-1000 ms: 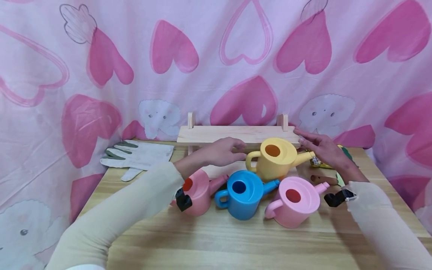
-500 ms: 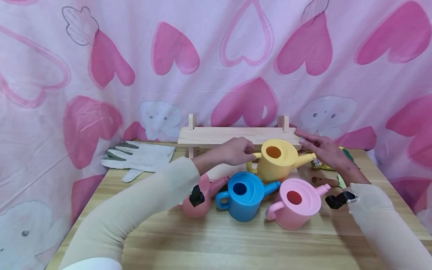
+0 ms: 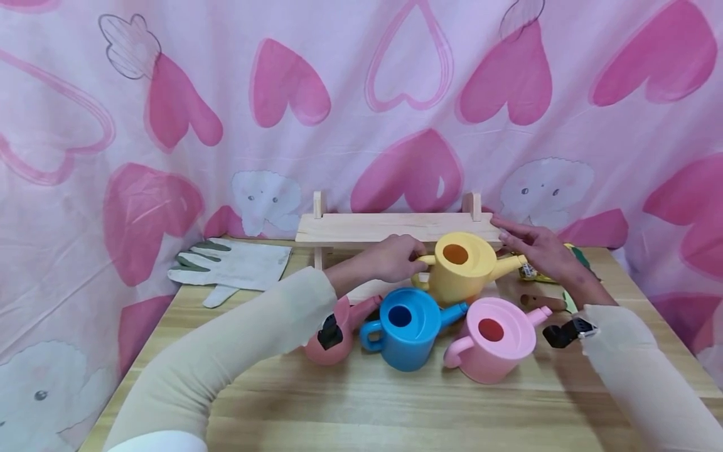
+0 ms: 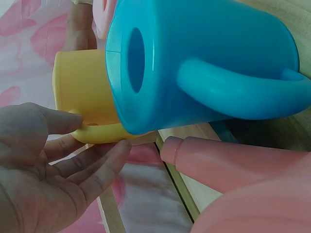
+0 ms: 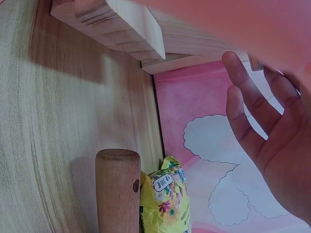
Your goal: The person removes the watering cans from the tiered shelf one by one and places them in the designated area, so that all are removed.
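Note:
My left hand (image 3: 395, 256) holds the handle of a yellow watering can (image 3: 460, 279). In the left wrist view, the thumb lies on one side of that handle and the fingers extend along the other. The can stands upright at the front of a two-tier wooden shelf (image 3: 390, 225), below its upper board. At the right end of that board rests my right hand (image 3: 542, 251), fingers fairly straight. Nearer to me stand a blue watering can (image 3: 408, 342), a light pink watering can (image 3: 488, 358) and a darker pink watering can (image 3: 324, 356), the last partly hidden behind my left wrist.
White and green work gloves (image 3: 248, 260) lie left of the shelf. To its right are a tool with a wooden handle (image 5: 118, 194) and a yellow flowered packet (image 5: 167, 201). A pink heart-patterned curtain (image 3: 316, 150) hangs behind the table.
My left hand has moved right and closed on the yellow can's handle. My right hand stays at the shelf's end, and the cans stand where they were.

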`<action>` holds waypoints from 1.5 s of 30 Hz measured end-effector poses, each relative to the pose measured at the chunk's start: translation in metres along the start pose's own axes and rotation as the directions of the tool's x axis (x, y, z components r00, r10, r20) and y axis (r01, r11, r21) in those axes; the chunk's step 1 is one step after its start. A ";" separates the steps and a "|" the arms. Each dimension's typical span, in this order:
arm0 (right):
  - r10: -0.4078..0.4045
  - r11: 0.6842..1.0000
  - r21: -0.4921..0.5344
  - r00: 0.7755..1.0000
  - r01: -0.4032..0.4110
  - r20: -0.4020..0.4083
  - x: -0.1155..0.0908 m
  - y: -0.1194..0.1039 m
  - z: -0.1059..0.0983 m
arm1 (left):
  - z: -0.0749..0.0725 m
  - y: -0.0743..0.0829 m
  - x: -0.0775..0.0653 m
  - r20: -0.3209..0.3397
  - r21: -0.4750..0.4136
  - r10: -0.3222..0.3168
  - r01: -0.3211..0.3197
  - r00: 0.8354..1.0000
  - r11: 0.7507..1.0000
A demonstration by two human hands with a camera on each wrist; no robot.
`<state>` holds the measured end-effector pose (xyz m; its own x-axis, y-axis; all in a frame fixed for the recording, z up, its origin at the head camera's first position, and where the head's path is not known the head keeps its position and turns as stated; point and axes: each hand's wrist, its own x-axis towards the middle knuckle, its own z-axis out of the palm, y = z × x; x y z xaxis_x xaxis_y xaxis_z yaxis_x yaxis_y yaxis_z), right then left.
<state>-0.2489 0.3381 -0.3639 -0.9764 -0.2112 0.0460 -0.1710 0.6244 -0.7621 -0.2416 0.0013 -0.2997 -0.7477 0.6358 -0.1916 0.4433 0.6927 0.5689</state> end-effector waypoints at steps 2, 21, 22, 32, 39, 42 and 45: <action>0.004 1.000 0.004 1.000 -0.004 -0.002 0.000 0.000 0.000 | 0.000 0.000 -0.001 -0.006 -0.003 0.003 -0.003 1.000 1.000; 0.022 0.999 -0.025 1.000 -0.021 0.009 0.000 -0.001 0.000 | 0.004 -0.005 -0.008 -0.103 -0.051 0.051 -0.057 0.993 0.997; 0.020 1.000 -0.022 1.000 -0.020 0.010 0.000 -0.001 0.000 | 0.004 -0.005 -0.008 -0.112 -0.066 0.051 -0.059 0.992 0.996; 0.041 0.999 -0.027 0.999 -0.041 0.003 0.001 0.000 0.000 | -0.005 -0.014 -0.019 -0.223 -0.141 0.083 -0.116 0.971 0.983; 0.033 0.999 -0.019 0.999 -0.033 -0.028 0.000 0.000 0.001 | -0.013 -0.018 -0.030 -0.300 -0.192 0.089 -0.152 0.950 0.969; 0.020 1.000 -0.019 0.999 -0.021 -0.034 0.000 0.001 0.001 | -0.016 -0.020 -0.037 -0.333 -0.206 0.087 -0.162 0.939 0.965; -0.006 1.000 -0.023 0.999 0.005 -0.031 -0.001 0.003 0.001 | -0.020 -0.022 -0.043 -0.371 -0.203 0.088 -0.174 0.924 0.964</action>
<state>-0.2485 0.3389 -0.3668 -0.9791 -0.1910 0.0706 -0.1788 0.6403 -0.7470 -0.2287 -0.0483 -0.2883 -0.8355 0.5225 0.1702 0.4569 0.4883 0.7435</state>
